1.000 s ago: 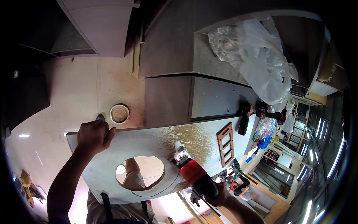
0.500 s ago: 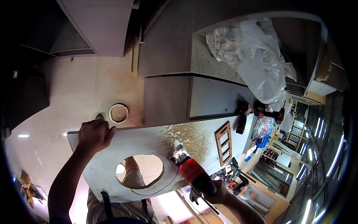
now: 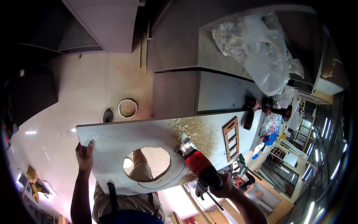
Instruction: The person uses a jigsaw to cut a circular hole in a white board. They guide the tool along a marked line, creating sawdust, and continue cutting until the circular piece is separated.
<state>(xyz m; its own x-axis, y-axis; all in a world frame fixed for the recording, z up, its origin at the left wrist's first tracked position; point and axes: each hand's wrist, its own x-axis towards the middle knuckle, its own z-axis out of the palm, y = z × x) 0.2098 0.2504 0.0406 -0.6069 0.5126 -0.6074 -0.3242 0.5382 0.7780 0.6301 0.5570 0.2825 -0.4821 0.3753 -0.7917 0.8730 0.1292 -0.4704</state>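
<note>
A white board (image 3: 108, 140) lies before me with a large round hole (image 3: 147, 163) cut through it. A curved pencil line runs beyond the hole's right side. My left hand (image 3: 85, 155) grips the board's left edge, thumb on top and fingers underneath. On the right, my right hand (image 3: 223, 186) is wrapped round the rear of a red and black power tool, apparently a jigsaw (image 3: 199, 164). Its metal head rests at the board, right of the hole, beside scattered sawdust (image 3: 197, 130). The blade is not visible.
A brown template with square openings (image 3: 231, 139) lies on the board's right part. Cordless drills (image 3: 278, 110) sit beyond it. Grey cabinet panels (image 3: 175, 93) adjoin the far edge, with clear plastic sheeting (image 3: 257, 52) on top. A white ring (image 3: 127, 108) is on the floor.
My left hand has moved from the board's far left corner down to its left edge, now gripping it. The view has shifted slightly; the jigsaw keeps about the same place on the board.
</note>
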